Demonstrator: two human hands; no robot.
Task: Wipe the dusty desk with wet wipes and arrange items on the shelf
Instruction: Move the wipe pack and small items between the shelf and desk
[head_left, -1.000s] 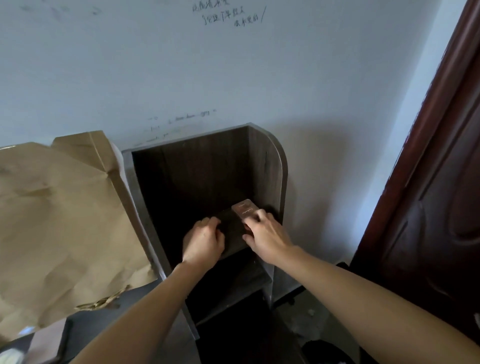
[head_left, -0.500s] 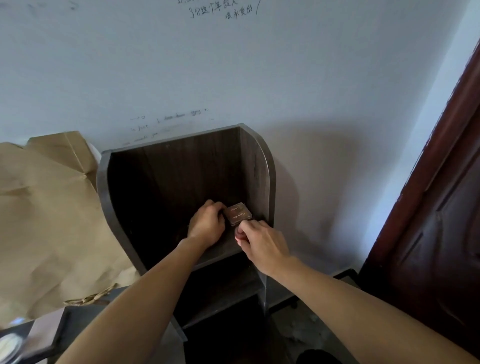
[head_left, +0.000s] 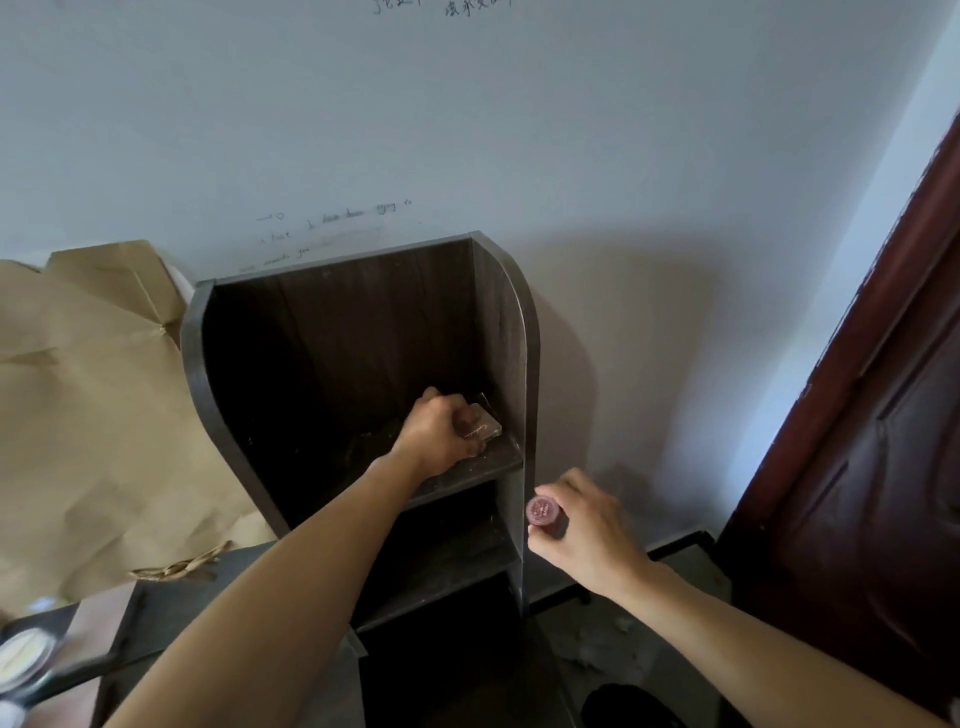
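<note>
I see my left hand (head_left: 441, 434) reaching into the top compartment of the dark wooden shelf (head_left: 511, 332), its grip closed over a flat brownish compact (head_left: 483, 427) that lies on the shelf board in the right rear corner, close to the side panel. My right hand (head_left: 584, 527) is outside the shelf, just to the right of that panel and lower down, with its fingers pinched around a small round dark-red container (head_left: 543, 510) whose circular end faces the camera. The two hands are apart, with the side panel between them. The lower compartments look dark and I cannot tell what they contain. Crumpled brown paper (head_left: 88, 415) leans against the pale wall (head_left: 519, 130) to the left of the shelf, above the dark counter (head_left: 171, 608).
</note>
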